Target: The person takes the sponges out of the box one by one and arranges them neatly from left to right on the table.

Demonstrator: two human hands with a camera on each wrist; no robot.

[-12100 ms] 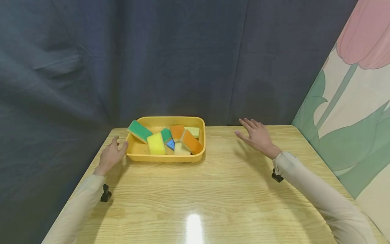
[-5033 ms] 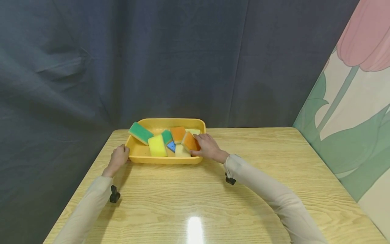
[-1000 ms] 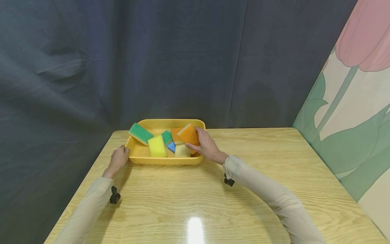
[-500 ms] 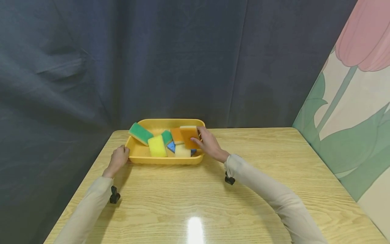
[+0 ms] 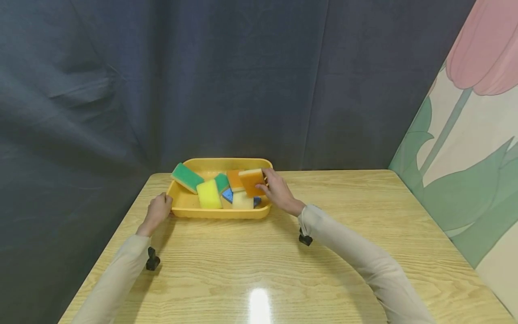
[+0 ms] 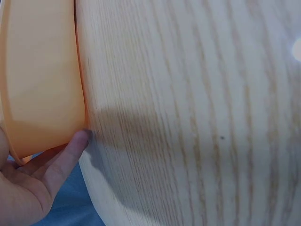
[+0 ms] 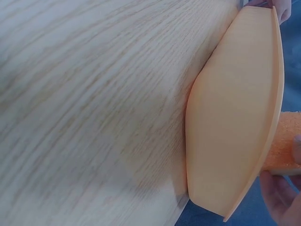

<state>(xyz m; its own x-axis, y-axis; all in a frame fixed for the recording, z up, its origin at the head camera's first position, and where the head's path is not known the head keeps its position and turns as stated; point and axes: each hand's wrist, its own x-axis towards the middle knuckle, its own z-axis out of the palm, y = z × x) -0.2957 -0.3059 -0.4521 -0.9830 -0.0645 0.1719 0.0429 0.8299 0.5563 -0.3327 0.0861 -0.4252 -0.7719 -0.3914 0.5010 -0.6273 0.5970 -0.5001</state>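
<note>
Orange sponge point(image 5: 252, 183) lifted and turned in the right hand point(image 5: 279, 191)

A second ago the sponge was tipped corner-up; now its orange face looks toward the near side, with its pale edge on top and a slight lean. It is over the right part of the yellow tray point(image 5: 220, 214), overlapping the second orange sponge point(image 5: 234, 179) in the head view — whether the two touch, I cannot tell. Below it, just right of the cream sponge point(image 5: 242, 200), a dark blue piece point(image 5: 257, 201) has come into sight.

The right hand pinches the sponge between thumb and fingers. The left hand has stayed at the tray's left end, gripping it, with one finger along the outer wall. To the left, the yellow sponge point(image 5: 209, 194) and the large green sponge point(image 5: 188, 177) lie as before.

My reading: this sponge is freed from the pile — firmly in hand, but not yet out of the tray's bounds.
</note>
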